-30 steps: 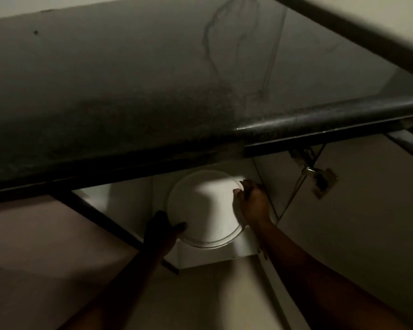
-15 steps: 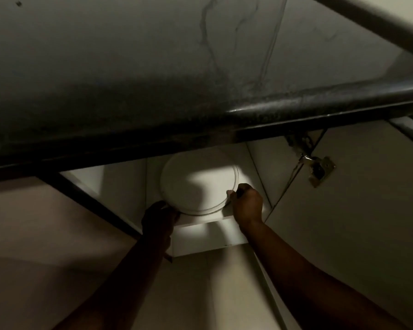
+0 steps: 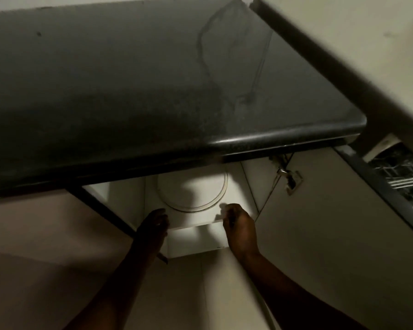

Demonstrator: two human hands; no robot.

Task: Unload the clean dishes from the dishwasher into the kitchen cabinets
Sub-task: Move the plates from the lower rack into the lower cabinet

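Note:
A white round plate [image 3: 193, 189] lies flat on the white upper shelf [image 3: 202, 219] of an open base cabinet, its far part hidden under the black countertop [image 3: 153, 91]. My left hand [image 3: 154, 223] hovers at the shelf's front left corner, fingers loosely curled, holding nothing. At the shelf's front edge, just right of the plate, my right hand [image 3: 239, 226] is also loosely curled and empty. Neither hand touches the plate.
The cabinet door [image 3: 324, 234] stands open on the right, its hinge [image 3: 293, 179] near the top. Further right the dishwasher rack [image 3: 396, 170] shows past a dark frame. A shut cabinet front [image 3: 34, 246] is to the left. A lower compartment [image 3: 196, 241] sits below the shelf.
Both hands slid the plate further in onto the shelf, let go of it and drew back to the shelf's front edge. The view shifted, showing the dishwasher at right.

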